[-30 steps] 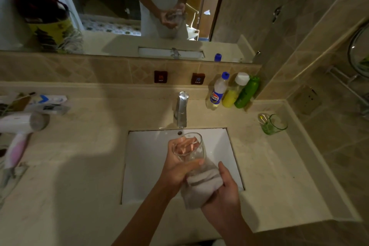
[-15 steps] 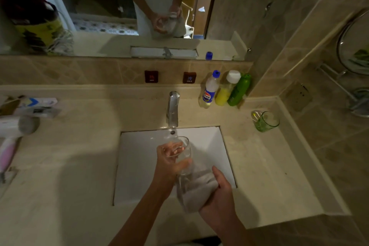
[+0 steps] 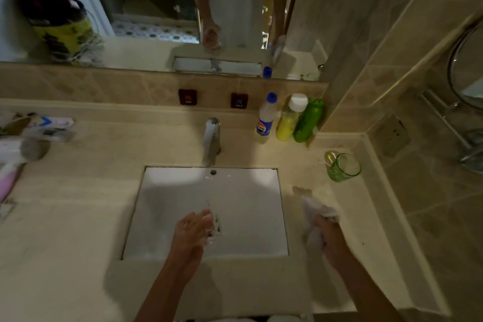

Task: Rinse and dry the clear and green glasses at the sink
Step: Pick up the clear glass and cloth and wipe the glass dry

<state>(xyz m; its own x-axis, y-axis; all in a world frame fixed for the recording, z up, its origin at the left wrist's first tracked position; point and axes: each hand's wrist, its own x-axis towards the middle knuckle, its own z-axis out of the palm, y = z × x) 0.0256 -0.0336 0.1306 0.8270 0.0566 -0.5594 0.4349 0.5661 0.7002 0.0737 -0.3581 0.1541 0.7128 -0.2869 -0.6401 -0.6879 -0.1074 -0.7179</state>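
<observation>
The beige countertop (image 3: pixel 78 217) carries a green glass (image 3: pixel 343 168), three bottles (image 3: pixel 287 120) and a hairdryer (image 3: pixel 18 151).

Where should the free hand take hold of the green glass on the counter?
Round the side wall of the green glass, coming from the sink side. It stands upright and apart from the bottles, mouth open upward, with the wall close behind it on the right.

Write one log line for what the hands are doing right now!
left hand: holds clear glass over sink | right hand: grips cloth over counter | green glass: on counter
</observation>
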